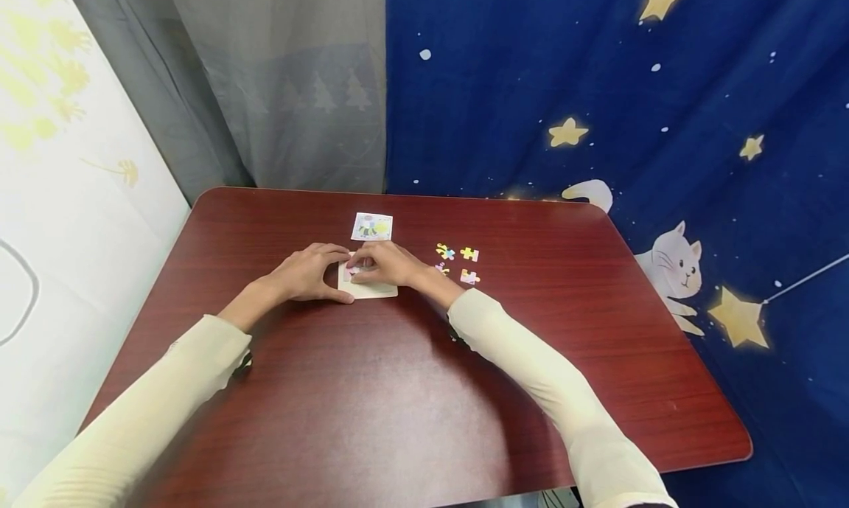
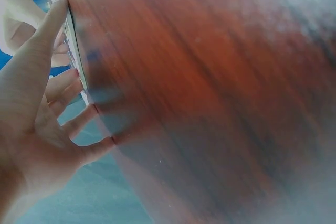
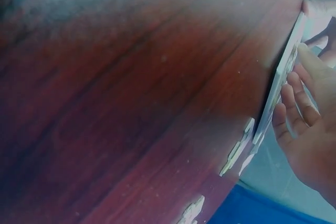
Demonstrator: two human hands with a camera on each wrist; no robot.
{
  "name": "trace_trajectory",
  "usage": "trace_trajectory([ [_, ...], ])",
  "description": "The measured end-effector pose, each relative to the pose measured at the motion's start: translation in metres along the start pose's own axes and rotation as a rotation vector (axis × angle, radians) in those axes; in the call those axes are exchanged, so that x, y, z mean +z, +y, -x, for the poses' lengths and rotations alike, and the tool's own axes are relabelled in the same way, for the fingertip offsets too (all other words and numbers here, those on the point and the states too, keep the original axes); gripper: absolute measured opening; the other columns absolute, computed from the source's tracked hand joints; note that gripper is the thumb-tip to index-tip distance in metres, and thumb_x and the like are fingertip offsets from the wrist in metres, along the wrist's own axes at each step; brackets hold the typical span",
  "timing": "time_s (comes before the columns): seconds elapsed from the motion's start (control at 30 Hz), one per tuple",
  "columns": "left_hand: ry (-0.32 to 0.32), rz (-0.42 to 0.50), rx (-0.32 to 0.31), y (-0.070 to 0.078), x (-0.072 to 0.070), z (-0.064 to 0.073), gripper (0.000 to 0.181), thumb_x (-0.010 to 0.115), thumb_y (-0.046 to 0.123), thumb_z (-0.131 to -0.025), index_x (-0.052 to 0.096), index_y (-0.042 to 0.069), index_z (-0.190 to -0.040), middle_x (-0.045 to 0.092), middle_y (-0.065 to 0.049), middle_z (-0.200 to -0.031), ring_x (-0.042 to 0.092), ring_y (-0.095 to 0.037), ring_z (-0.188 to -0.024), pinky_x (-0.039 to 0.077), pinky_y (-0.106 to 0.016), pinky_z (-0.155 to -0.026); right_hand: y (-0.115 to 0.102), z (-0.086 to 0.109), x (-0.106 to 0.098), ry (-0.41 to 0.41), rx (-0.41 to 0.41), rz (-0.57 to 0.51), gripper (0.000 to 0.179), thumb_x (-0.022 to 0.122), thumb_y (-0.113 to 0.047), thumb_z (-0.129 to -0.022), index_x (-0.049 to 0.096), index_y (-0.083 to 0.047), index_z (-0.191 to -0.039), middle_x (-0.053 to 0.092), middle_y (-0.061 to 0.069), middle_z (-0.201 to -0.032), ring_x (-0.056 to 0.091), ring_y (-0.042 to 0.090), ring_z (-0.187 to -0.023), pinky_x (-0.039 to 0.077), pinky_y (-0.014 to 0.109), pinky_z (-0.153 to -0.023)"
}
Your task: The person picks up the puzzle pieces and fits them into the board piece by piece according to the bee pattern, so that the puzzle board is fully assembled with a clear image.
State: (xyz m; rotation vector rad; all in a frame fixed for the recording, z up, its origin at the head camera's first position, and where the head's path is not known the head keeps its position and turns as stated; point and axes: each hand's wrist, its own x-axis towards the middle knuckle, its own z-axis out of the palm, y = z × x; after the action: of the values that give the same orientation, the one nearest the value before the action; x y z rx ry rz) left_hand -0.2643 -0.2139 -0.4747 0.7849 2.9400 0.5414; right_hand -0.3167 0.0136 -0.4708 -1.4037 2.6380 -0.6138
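A pale, flat puzzle tray lies on the table between both hands. My left hand spans the tray's left end, thumb at the near edge and fingers toward the far corner. In the left wrist view its fingers are spread and fairly straight, tips down by the tabletop. My right hand reaches over the tray, its thumb and forefinger pinching a small pink puzzle piece at the tray's left part. The right hand covers much of the tray's inside. Its other fingers hang loosely over the tray.
Right of the tray lie several loose jigsaw pieces, one partly behind the right forearm. A picture card with a bee on it lies just beyond the tray. Curtains hang behind the dark red table.
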Motion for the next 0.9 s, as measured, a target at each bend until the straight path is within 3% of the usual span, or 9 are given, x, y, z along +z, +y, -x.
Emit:
trace_trajectory([
  [0.23,-0.003,0.002,0.008,0.001,0.0,0.001,0.098,0.084,0.067,-0.074,0.059,0.005,-0.145,0.052,-0.011,-0.153,0.042,-0.037,-0.144,0.039,-0.06,-0.112,0.005,0.006,-0.012,0.036,0.001,-0.046,0.025,0.077,-0.024,-0.096,0.078,-0.012,-0.118,0.072,0.002,-0.106,0.067,0.014,-0.095,0.052,0.024,-0.085],
  [0.6,-0.013,0.002,0.007,0.001,-0.001,0.004,0.099,0.085,0.066,-0.076,0.057,0.003,-0.147,0.051,-0.014,-0.153,0.042,-0.038,-0.143,0.038,-0.062,-0.112,0.02,0.019,-0.028,0.045,0.067,-0.081,0.034,0.077,-0.025,-0.096,0.074,-0.008,-0.126,0.073,0.006,-0.113,0.068,0.018,-0.097,0.055,0.034,-0.088],
  [0.9,-0.015,-0.001,0.018,0.002,0.0,0.003,0.099,0.085,0.064,-0.076,0.055,0.003,-0.149,0.049,-0.014,-0.155,0.042,-0.038,-0.143,0.038,-0.061,-0.112,0.04,0.035,-0.045,0.111,0.114,-0.019,0.034,0.08,-0.026,-0.094,0.075,-0.01,-0.123,0.072,0.005,-0.108,0.066,0.018,-0.098,0.053,0.029,-0.088],
])
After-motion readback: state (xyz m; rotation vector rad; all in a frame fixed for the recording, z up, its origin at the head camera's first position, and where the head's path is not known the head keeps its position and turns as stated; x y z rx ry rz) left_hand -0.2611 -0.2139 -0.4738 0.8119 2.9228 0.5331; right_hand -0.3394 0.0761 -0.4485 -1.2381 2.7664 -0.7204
